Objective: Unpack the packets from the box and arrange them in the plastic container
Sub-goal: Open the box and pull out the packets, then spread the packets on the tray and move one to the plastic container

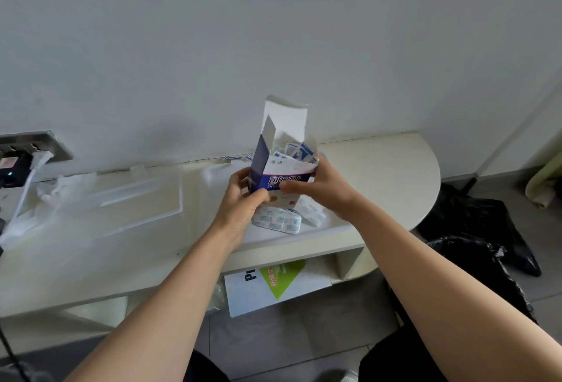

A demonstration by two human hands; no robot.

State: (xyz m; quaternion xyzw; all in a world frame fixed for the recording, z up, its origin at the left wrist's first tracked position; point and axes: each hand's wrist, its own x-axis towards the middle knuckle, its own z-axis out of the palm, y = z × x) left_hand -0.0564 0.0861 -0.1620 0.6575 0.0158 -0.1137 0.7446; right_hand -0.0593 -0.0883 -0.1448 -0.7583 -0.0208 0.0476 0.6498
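A small blue and white cardboard box (pixel 275 169) stands upright above the cream table, its top flaps open and several blue-and-white packets (pixel 296 150) poking out of it. My left hand (pixel 243 196) grips its left side and lower front. My right hand (pixel 319 187) grips its right side, thumb across the front. Below the box, several wrapped packets (pixel 278 220) lie in a clear plastic container (pixel 328 231) on the table.
A clear plastic lid (pixel 137 199) lies flat to the left, with crumpled clear wrap (pixel 51 190) beyond it. A wall socket with a white plug (pixel 36 153) is at far left. A white and green carton (pixel 273 284) sits under the table. Black bags (pixel 474 229) lie on the floor right.
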